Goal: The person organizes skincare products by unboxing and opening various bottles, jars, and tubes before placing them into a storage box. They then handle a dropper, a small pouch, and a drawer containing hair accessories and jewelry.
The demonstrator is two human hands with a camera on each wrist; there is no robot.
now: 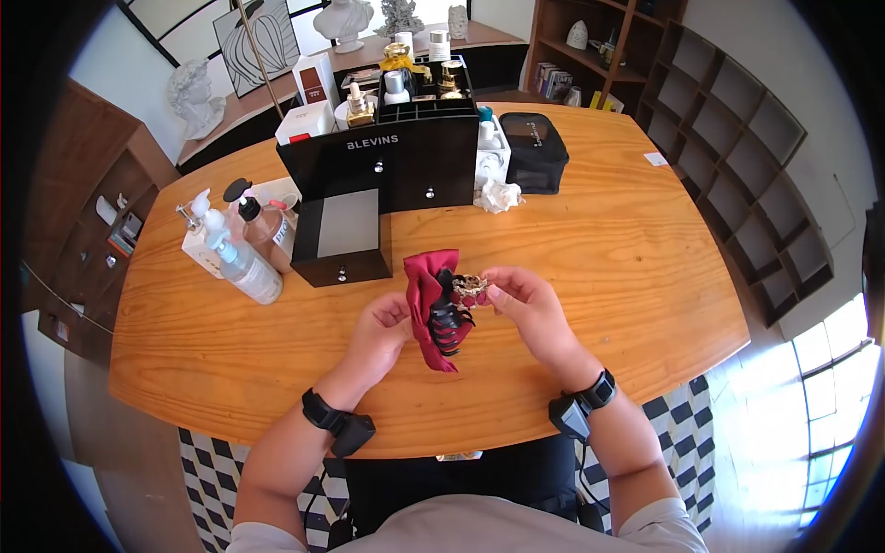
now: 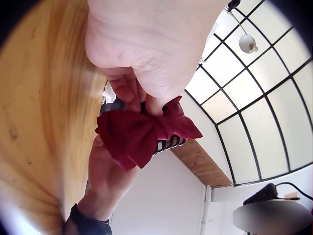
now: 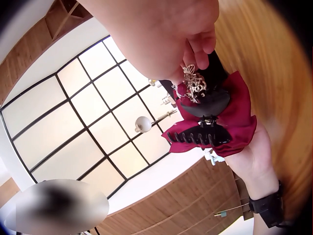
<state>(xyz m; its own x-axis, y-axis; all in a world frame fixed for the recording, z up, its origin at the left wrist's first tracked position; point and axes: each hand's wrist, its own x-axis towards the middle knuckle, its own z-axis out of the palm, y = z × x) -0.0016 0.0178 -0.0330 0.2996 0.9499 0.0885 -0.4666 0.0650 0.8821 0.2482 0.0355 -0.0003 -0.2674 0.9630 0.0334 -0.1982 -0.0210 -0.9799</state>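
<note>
My left hand [image 1: 376,339] grips a dark red satin bow hair claw clip [image 1: 426,281], thumb and fingers at the bow. Upright over the table, the clip turns its black toothed claw [image 1: 447,323] toward my right hand. Between thumb and fingers, my right hand [image 1: 533,311] pinches a small gold-coloured hair ornament with red beads [image 1: 470,289]. The right wrist view shows this ornament [image 3: 195,85] close against the black claw [image 3: 203,137], whose teeth are together. From the left wrist, the bow's front [image 2: 137,132] hides most of the claw and the ornament.
Behind the hands stands a black cosmetics organizer [image 1: 313,161] packed with bottles, one lower drawer [image 1: 341,263] pulled out. Pump bottles [image 1: 249,272] stand to its left. A black mesh pouch [image 1: 536,152] and crumpled tissue [image 1: 499,195] lie right of it on the wooden table [image 1: 636,276].
</note>
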